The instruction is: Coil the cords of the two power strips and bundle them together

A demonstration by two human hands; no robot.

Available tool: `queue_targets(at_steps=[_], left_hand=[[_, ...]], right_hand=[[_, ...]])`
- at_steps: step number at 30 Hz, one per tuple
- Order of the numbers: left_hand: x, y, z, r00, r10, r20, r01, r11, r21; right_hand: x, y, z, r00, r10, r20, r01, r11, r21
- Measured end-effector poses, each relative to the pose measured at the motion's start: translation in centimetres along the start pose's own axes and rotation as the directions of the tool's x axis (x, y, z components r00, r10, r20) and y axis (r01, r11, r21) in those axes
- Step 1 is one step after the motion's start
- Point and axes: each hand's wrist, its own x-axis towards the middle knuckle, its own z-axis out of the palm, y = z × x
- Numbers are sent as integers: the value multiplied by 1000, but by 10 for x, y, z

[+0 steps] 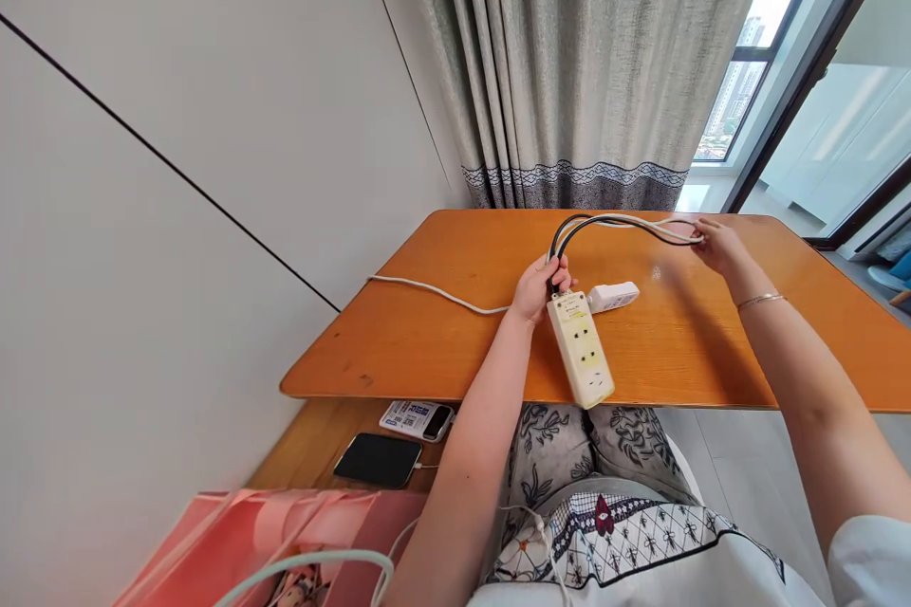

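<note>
My left hand (pixel 539 286) is closed on the end of a cream power strip (pixel 582 349), where its black cable (pixel 578 229) leaves it. The strip lies on the orange table (pixel 399 341) and sticks out over the near edge. My right hand (pixel 717 244) is closed around a loop of black and white cables (pixel 659 228) farther back on the table. A small white plug adapter (pixel 612 296) lies just right of my left hand. A white cord (pixel 434 290) runs left across the tabletop.
A grey curtain (pixel 576 66) hangs behind the table and a window (pixel 769 19) is at the right. On a lower wooden surface at the left lie a black phone (pixel 378 459) and a small printed device (pixel 418 419). A pink bag (pixel 270 541) stands at the bottom left.
</note>
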Motion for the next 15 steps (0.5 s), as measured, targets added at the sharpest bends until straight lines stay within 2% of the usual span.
queue_targets(at_steps=[3, 6, 11, 13, 15], left_hand=[[0, -8, 13, 998, -55, -8, 54, 997, -58], [5, -24, 33, 996, -83, 14, 84, 996, -21], [20, -42, 68, 993, -86, 85, 85, 996, 14], [26, -43, 74, 989, -95, 115, 92, 995, 29], [29, -43, 72, 987, -104, 121, 99, 994, 44]], right_hand=[[-24, 29, -2, 993, 116, -12, -116, 993, -9], [-34, 47, -9, 988, 148, -36, -149, 988, -41], [-36, 60, -27, 990, 105, -92, -116, 985, -126], [-39, 63, -35, 992, 69, -103, -85, 984, -155], [-44, 66, -43, 994, 36, -98, -53, 983, -173]])
